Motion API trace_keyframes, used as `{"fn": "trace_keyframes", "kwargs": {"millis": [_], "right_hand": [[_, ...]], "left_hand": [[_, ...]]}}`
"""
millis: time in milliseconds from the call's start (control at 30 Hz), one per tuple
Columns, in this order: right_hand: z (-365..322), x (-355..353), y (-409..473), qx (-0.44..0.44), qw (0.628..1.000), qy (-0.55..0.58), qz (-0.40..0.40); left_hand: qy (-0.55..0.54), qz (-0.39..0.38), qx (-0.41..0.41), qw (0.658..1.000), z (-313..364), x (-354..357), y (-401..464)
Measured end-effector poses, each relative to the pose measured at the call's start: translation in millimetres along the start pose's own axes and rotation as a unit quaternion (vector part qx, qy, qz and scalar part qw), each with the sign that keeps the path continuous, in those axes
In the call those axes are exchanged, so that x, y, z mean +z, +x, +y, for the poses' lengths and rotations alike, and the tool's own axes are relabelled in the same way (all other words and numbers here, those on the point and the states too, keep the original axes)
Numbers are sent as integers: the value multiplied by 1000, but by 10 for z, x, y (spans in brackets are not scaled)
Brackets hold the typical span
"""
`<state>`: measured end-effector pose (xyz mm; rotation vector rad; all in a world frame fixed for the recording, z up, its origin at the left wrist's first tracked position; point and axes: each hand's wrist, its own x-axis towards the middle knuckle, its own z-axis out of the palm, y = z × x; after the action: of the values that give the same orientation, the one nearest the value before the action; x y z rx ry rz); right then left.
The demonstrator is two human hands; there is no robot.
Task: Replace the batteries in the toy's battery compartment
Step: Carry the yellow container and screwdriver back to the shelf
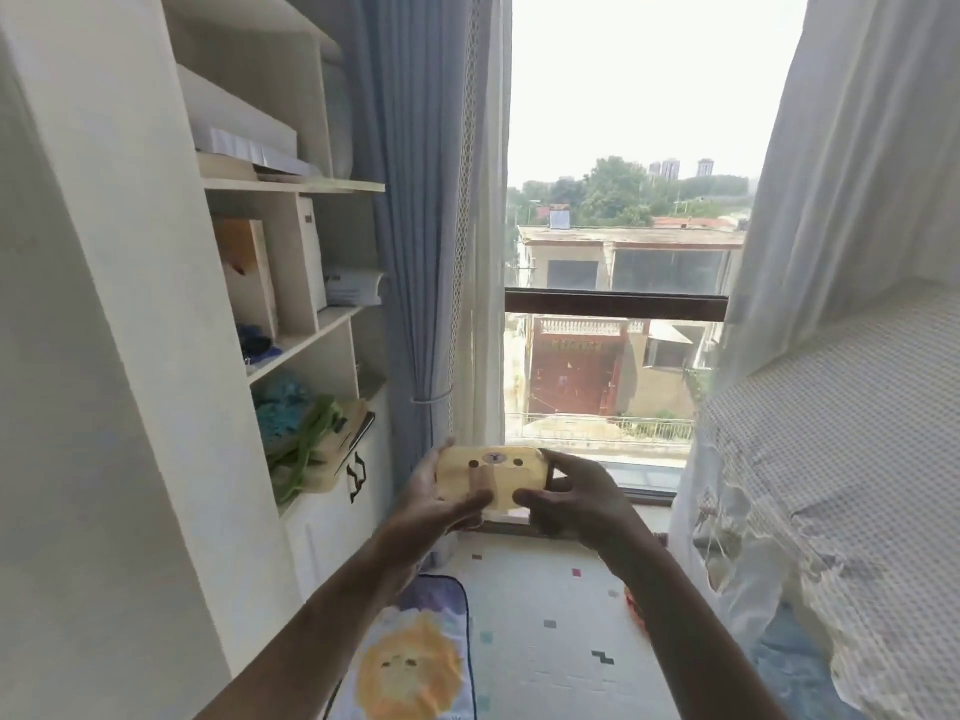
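Note:
A yellow toy (491,472) with a bear face is held up in front of the window, at chest height. My left hand (436,504) grips its left side, thumb across the lower front. My right hand (569,493) grips its right end, fingers curled around a dark part there. The bear face points up toward me. No battery compartment and no batteries can be seen.
A white shelf unit (291,350) with books, papers and bags stands to the left. Blue and sheer curtains (431,252) frame the window (613,304). A bed with mesh netting (831,459) is to the right. A patterned mat (550,626) with a lion-print cloth (415,662) lies below.

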<state>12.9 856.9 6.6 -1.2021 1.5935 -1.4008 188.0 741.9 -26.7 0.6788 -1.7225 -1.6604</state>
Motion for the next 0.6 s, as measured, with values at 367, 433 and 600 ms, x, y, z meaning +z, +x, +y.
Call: {"fn": "trace_keyframes", "kwargs": {"millis": [367, 433, 600], "right_hand": [[216, -411, 3248, -6, 986, -26, -162], [207, -366, 3765, -21, 982, -31, -184], [284, -179, 5106, -57, 970, -38, -232]], "left_hand": [[-35, 177, -23, 983, -290, -613, 2526], [-35, 205, -14, 978, -281, -765, 2921], [-56, 266, 5, 962, -434, -1275, 3944]]}}
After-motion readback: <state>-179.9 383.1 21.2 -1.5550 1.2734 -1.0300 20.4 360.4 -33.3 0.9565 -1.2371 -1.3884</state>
